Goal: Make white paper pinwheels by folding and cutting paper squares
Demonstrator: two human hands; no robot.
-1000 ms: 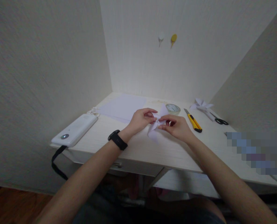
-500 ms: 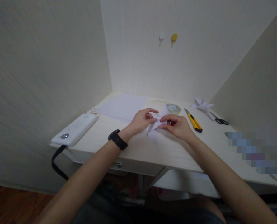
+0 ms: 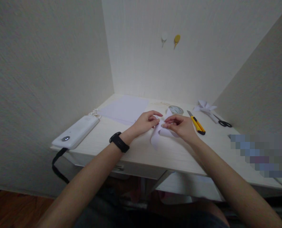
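Over the middle of the white desk (image 3: 136,147), my two hands hold a white paper pinwheel (image 3: 156,136) with curved blades. My left hand (image 3: 147,122), with a black watch on the wrist, pinches its left side near the centre between thumb and fingers. From the right, my right hand (image 3: 179,124) grips the paper near the centre with thumb and index finger. My fingers hide part of the pinwheel's middle. Just behind it lies a roll of clear tape (image 3: 175,110), and a yellow utility knife (image 3: 198,125) is to the right of my right hand.
White paper sheets (image 3: 124,107) lie at the back left. A white power bank-like device (image 3: 75,131) with a black strap sits at the left edge. Another paper pinwheel (image 3: 205,106) and black-handled scissors (image 3: 224,123) lie at the back right. Two hooks, one yellow (image 3: 177,39), are on the wall.
The pinwheel has turned or shifted slightly in my fingers, and a blade now shows below my right hand. My right hand has moved a little; my left stays nearly in place.
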